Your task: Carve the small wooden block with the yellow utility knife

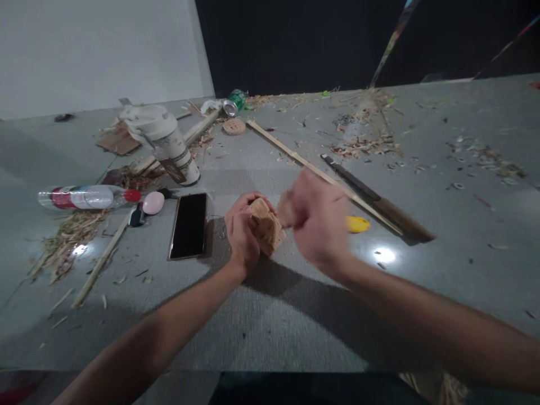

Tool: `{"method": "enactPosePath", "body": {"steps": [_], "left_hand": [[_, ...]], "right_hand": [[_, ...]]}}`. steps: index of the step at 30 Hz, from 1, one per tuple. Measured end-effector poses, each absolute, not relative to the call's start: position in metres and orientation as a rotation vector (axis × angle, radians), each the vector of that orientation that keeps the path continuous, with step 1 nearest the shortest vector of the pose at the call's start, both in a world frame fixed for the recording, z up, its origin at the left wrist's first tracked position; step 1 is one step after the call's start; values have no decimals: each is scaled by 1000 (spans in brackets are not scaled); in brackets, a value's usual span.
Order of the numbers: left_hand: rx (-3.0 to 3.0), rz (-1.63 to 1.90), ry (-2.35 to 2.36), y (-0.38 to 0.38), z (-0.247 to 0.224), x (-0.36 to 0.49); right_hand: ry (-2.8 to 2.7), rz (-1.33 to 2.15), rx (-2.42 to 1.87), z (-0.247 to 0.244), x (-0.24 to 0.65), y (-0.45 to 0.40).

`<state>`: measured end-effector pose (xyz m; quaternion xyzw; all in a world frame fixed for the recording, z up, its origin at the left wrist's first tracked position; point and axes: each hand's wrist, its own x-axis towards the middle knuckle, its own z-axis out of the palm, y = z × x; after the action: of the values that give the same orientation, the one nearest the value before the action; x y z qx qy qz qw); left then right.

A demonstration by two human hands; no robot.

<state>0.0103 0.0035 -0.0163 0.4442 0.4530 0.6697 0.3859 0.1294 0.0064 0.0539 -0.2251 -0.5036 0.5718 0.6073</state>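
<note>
A rough brown block (265,228), faceted and hollowed or pitted on its near side, sits in the fingers of my left hand (243,233) just above the grey table. My right hand (318,216) is closed like a fist close to the block's right side and smeared by motion. Whatever its fingers may hold is hidden. A yellow object (358,224) shows just beyond the right hand; the hand covers part of it, and I cannot tell whether the two touch.
To the left lie a phone (188,226), a plastic bottle (88,197) and a pink egg-shaped object (153,203). A white bucket (169,143) stands behind. A long blade with a wooden handle (390,211) lies right, beside a bamboo strip (291,152). A green can (234,103) lies at the back.
</note>
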Motion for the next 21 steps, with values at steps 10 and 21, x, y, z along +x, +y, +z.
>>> {"method": "enactPosePath", "body": {"steps": [10,21], "left_hand": [[1054,1761,1151,4,-20,12],[1177,1794,1141,3,-20,9]], "right_hand": [[-1200,1250,-556,51,123,2],[-1256,1256,-634,44,121,1]]}}
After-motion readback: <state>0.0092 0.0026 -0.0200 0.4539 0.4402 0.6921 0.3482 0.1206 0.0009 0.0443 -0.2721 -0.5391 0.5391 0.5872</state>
